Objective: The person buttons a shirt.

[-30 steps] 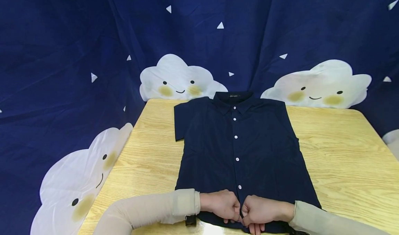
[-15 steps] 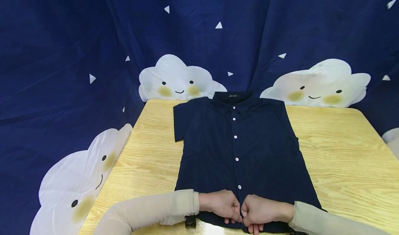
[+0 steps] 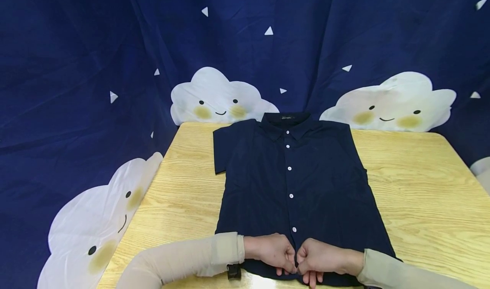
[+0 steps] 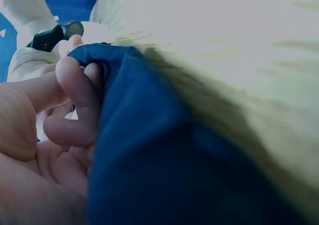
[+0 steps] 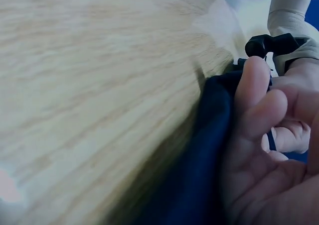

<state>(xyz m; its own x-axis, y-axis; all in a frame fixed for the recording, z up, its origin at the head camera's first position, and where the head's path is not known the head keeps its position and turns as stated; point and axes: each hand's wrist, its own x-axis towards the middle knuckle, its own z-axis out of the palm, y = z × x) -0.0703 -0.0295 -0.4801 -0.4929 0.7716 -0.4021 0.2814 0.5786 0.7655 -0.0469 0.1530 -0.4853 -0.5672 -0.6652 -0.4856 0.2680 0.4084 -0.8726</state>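
A dark navy short-sleeved shirt (image 3: 252, 187) with white buttons lies face up on the table, its collar at the far side. At the bottom of the button strip my left hand (image 3: 269, 251) pinches the fabric near the hem. Close beside it, my right hand (image 3: 325, 256) pinches the other side of the front opening. In the left wrist view, curled fingers of the left hand (image 4: 75, 110) meet the folded shirt edge (image 4: 144, 135). The right wrist view has the right hand (image 5: 264, 155) with its fingers against the shirt hem (image 5: 212, 120). The exact pinch points are partly hidden.
The light wood table (image 3: 417, 187) extends on both sides of the shirt. A blue curtain (image 3: 245, 38) with smiling clouds hangs along the back and left edges. A black device (image 3: 234, 272) sits under the left cuff.
Both hands keep their hold at the hem in nearly the same place. The right wrist and cuff have shifted very slightly to the right. The shirt lies as before.
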